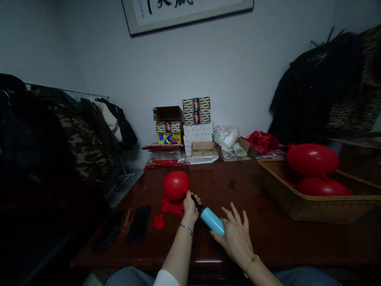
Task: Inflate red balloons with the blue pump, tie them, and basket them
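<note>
At the bench's (268, 242) right edge a wicker basket (297, 212) is filled with two full red balloons (312, 159). Near the front edge a smaller, half-blown balloon (176, 184) is pinched onto a blue pump (212, 220) by the left hand (189, 206); the pump's end is pressed by the spread-fingered right hand (235, 235). Flat balloons (171, 207) lie unfilled.

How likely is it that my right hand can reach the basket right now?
Probably yes. The basket sits just right of the right hand, only bare table between them. That hand's open palm presses the pump, though, while the left hand pinches the balloon onto it.
</note>
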The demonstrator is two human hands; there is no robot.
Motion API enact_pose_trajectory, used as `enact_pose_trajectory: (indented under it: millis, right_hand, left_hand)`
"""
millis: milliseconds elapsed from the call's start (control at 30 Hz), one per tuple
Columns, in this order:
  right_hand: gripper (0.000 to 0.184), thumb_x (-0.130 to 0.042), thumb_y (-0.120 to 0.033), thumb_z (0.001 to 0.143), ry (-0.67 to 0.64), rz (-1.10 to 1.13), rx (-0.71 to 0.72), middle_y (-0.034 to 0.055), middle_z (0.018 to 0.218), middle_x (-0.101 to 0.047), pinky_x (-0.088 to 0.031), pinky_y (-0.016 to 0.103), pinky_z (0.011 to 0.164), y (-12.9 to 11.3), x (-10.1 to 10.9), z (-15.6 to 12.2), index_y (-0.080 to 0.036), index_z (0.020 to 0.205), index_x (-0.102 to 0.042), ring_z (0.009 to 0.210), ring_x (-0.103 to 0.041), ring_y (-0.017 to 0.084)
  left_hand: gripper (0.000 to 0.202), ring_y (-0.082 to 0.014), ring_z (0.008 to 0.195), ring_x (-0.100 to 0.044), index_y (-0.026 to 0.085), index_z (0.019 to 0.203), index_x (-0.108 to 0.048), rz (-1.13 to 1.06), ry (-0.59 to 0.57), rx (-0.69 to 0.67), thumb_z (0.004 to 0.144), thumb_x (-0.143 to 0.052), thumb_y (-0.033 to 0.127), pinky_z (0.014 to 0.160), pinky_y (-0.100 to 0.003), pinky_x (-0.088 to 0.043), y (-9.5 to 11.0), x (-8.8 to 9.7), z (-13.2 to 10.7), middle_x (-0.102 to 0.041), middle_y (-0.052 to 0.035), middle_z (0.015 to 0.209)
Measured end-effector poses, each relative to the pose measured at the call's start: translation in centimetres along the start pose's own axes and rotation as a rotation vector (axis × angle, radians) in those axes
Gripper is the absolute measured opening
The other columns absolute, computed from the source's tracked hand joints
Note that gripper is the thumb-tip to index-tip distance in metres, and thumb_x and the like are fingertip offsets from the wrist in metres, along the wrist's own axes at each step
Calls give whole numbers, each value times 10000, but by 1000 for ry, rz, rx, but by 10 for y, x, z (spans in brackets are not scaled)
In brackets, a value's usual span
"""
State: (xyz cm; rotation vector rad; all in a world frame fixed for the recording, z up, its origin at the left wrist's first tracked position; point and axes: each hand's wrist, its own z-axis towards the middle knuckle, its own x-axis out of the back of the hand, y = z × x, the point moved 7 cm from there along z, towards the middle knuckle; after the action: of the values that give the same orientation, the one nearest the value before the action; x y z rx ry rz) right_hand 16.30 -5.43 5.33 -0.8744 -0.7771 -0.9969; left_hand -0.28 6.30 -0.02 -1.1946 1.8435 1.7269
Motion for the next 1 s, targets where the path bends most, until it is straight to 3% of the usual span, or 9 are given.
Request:
enact_pose_trajectory:
  millis: [333,533,1000]
  right_hand:
    - [372,-585,-536,703,-1,1,59,46,1336,-502,-41,566,1089,32,11,-36,-267,941,-681,1352,-235,316]
    - [356,-571,-529,716,11,-22,44,50,1328,-510,-33,572,1088,33,13,-35,-252,906,-689,1352,-233,320]
    - [339,-550,-482,748,24,0,-4,84,1290,-541,-37,551,1089,-3,-3,13,-212,897,-690,1346,-240,318]
  left_hand:
    - [236,-64,377,-372,189,703,-389,41,19,-71,860,-493,331,381,-171,-274,32,2,16,-388,59,506]
    - [233,-64,383,-385,187,711,-401,37,35,-74,854,-498,343,387,-167,-280,22,4,16,-406,55,511]
    - [230,-92,420,-447,179,733,-445,73,-28,-29,830,-539,364,428,-204,-355,-3,-9,-5,-462,29,518]
